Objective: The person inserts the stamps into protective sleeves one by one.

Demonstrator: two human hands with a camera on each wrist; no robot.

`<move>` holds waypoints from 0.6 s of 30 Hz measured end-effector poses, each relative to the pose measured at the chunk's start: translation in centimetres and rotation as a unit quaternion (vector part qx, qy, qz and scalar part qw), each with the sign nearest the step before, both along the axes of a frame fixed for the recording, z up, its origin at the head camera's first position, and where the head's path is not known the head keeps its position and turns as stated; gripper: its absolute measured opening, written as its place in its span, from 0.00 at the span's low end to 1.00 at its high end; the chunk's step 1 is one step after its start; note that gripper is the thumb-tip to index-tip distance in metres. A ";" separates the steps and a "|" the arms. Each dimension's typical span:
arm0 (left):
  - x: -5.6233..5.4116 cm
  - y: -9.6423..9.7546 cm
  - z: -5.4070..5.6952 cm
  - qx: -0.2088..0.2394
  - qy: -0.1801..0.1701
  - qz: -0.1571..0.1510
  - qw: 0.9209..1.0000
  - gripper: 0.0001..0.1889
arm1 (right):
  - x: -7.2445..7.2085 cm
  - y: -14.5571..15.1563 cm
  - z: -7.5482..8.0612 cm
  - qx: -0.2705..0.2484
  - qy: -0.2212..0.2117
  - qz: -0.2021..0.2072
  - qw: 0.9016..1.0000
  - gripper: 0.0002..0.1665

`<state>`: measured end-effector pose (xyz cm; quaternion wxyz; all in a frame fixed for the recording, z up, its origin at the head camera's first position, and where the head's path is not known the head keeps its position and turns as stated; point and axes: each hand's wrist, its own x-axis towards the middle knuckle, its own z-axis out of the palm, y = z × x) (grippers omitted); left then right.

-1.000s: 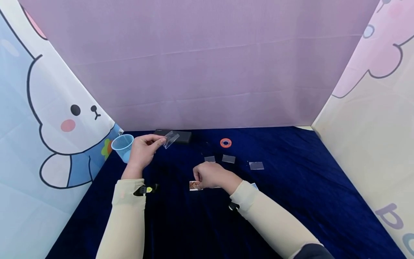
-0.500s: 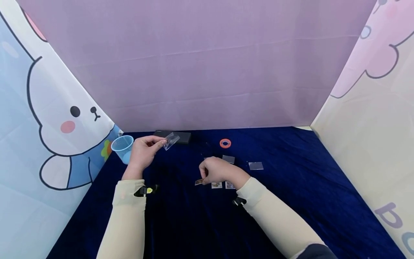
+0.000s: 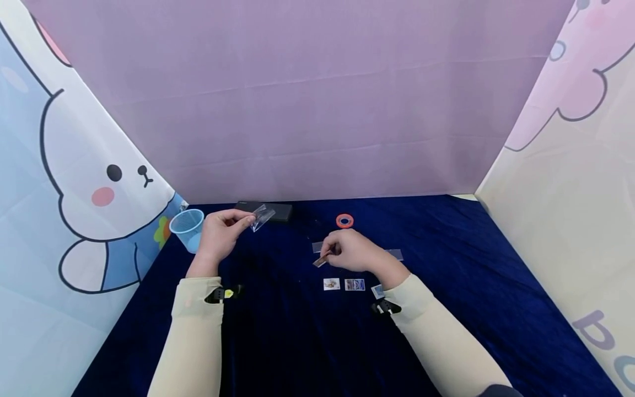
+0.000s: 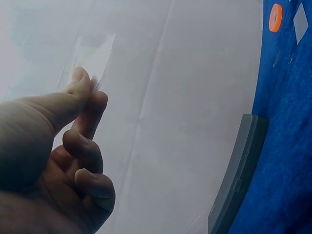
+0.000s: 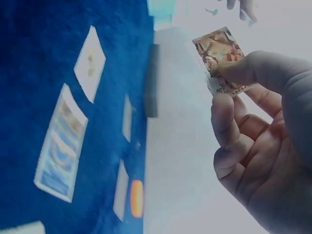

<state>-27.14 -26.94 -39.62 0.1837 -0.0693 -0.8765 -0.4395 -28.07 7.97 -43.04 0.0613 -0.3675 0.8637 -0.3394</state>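
Note:
My left hand (image 3: 218, 234) pinches a small clear plastic sleeve (image 4: 105, 53) between thumb and index finger, raised above the cloth. Between the thumb and fingers of my right hand (image 3: 356, 251) is a brown patterned postage stamp (image 5: 219, 46) with perforated edges, held up and tilted. Below that hand, a pale stamp (image 3: 331, 284), a longer blue-and-brown stamp (image 3: 354, 285) and a bluish stamp (image 3: 377, 291) lie in a row, the last partly covered by the right wrist. Clear sleeves lie farther back, one (image 3: 316, 247) left of the right hand and another (image 3: 396, 254) partly behind it.
A light blue mesh basket (image 3: 187, 221) stands at the back left. Behind the left hand lies a dark flat case (image 3: 281, 213). An orange ring-shaped roll (image 3: 338, 221) sits at the back. Dark blue cloth (image 3: 278, 331) covers the table, with fabric walls around.
My right hand has lifted the brown stamp off the cloth and carried it back and to the right, uncovering the stamps in the row. The left hand stays nearly still with the sleeve.

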 end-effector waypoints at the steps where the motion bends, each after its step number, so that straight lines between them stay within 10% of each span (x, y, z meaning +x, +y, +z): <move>1: 0.0 0.0 0.0 0.001 0.001 0.000 1.000 0.11 | 0.0 0.4 0.3 -0.005 0.002 -0.006 1.000 0.10; 18: 0.1 0.1 0.2 -0.004 0.004 -0.002 1.000 0.11 | 0.6 5.5 4.0 -0.067 0.038 -0.079 0.994 0.09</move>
